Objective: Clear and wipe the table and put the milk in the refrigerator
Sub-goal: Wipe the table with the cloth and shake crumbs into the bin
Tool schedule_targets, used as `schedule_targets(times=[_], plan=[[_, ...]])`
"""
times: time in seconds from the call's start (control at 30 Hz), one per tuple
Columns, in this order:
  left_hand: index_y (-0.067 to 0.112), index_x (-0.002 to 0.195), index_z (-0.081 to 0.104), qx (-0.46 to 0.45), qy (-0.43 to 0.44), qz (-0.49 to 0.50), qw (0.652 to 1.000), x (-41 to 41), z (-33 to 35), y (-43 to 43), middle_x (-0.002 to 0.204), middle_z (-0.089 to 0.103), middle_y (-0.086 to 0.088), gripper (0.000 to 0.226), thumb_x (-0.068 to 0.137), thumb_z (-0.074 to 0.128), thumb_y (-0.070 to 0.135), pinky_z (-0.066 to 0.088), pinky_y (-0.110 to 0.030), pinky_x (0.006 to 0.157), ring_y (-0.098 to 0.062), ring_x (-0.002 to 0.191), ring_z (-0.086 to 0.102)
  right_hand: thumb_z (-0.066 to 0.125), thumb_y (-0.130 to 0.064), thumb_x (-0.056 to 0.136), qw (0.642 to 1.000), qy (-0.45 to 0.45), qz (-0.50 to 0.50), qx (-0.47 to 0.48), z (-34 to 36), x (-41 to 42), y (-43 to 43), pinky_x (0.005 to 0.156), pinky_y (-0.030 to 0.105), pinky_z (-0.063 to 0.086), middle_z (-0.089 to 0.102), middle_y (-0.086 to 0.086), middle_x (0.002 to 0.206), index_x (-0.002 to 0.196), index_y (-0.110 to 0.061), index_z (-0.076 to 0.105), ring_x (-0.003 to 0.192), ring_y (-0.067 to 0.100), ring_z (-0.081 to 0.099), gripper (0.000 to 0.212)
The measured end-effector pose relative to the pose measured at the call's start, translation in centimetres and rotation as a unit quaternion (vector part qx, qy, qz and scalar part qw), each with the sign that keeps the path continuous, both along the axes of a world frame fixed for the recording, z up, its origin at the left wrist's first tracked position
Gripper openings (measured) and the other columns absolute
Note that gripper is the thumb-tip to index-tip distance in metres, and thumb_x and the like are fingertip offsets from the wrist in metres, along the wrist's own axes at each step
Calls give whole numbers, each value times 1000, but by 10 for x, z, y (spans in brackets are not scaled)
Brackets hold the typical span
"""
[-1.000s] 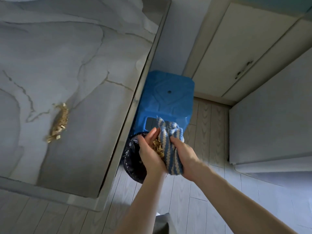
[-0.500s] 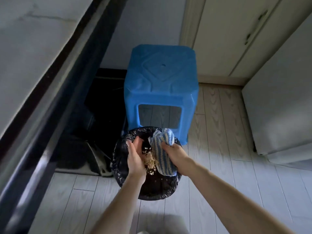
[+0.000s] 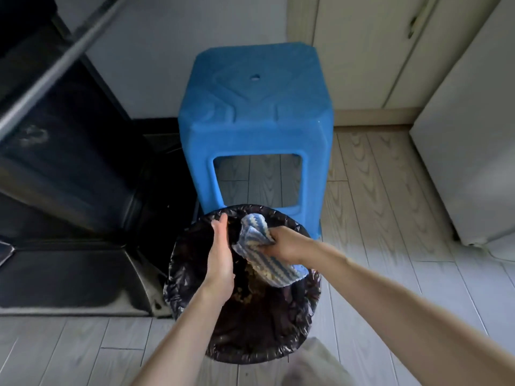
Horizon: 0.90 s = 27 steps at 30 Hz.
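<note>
Both hands are over a round bin lined with a black bag [image 3: 178, 288] on the floor. My right hand [image 3: 287, 243] grips a blue and white striped cloth [image 3: 267, 263] that hangs down into the bin mouth. My left hand [image 3: 221, 254] is turned on edge beside the cloth, fingers straight and together, palm facing it, holding nothing. Tan crumbs [image 3: 250, 288] lie inside the bag below the cloth. The table's metal edge [image 3: 55, 71] runs along the upper left; its top is out of view.
A blue plastic stool [image 3: 256, 115] stands right behind the bin. The table's dark base [image 3: 69, 218] fills the left. Cream cabinet doors [image 3: 376, 51] are at the back right, a white appliance [image 3: 473, 162] at the right. Pale wood floor lies around.
The view dropped from the tabletop down to the bin. The crumbs that lay in my left palm have fallen into the bag, and the left hand has turned on edge.
</note>
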<state>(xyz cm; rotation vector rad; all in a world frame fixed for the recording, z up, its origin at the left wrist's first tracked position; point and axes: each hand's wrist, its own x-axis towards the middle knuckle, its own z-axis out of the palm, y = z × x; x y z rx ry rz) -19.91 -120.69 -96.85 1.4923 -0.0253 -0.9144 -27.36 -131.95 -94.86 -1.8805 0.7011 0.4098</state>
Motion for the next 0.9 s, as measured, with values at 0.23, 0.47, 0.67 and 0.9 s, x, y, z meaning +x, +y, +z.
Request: schedule_targets(times=[0.23, 0.47, 0.67, 0.9], plan=[[30, 130, 42, 32, -214, -225, 950, 23, -10, 11, 125, 52, 15, 63, 75, 66, 47, 38, -8, 91, 10, 107, 50, 62, -18, 84, 963, 38, 231, -137, 4, 23, -22, 62, 25, 36, 51, -1, 74, 73, -18, 49, 68, 15, 46, 17], [6, 88, 64, 129, -280, -232, 923, 38, -16, 11, 68, 53, 3, 19, 79, 70, 20, 38, -10, 49, -7, 63, 50, 66, -18, 81, 967, -90, 157, -178, 2, 32, -24, 57, 24, 35, 53, -4, 72, 73, -20, 56, 65, 12, 47, 13], [18, 86, 66, 71, -158, -160, 972, 38, -18, 10, 80, 72, 0, 7, 84, 61, 13, 51, -24, 68, -16, 78, 67, 48, -16, 91, 931, -221, -36, -287, -14, 11, -7, 82, 30, 42, 60, 7, 113, 110, -10, 61, 102, 24, 56, 23], [21, 97, 61, 59, -108, -101, 987, 45, -11, 20, 107, 66, -10, 17, 80, 63, 24, 44, -47, 97, -29, 103, 61, 36, -3, 89, 956, -62, 161, -236, -75, -6, 43, 98, 36, 40, 48, 15, 131, 120, -2, 49, 122, 33, 46, 33]])
